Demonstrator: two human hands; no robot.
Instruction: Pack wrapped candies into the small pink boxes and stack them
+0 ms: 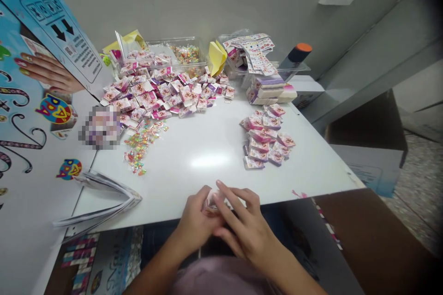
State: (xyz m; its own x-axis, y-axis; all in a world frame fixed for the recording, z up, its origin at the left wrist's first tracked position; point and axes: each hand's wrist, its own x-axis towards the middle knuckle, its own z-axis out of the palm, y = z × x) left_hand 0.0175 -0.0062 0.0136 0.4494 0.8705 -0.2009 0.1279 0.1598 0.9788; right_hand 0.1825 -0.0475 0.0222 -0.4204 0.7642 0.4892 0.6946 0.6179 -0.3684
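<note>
My left hand (196, 220) is closed around a small white and pink cardboard box (212, 199) at the table's front edge. Bent over the same box, my right hand (247, 221) has its fingertips on its upper end. Much of the box is hidden by my fingers. Farther right lies a group of similar small boxes (266, 140). A big heap of such boxes (166, 92) spreads across the back left. Beside the heap are small clear bags of colourful bits (141, 145).
Clear plastic trays stand at the back, one with colourful bags (187, 54), another with sticker sheets (254, 50). Stacked flat cartons (265, 90) and an orange-capped dark tube (294, 60) are back right. A folded booklet (104, 207) lies front left, beside a tall printed panel (38, 115).
</note>
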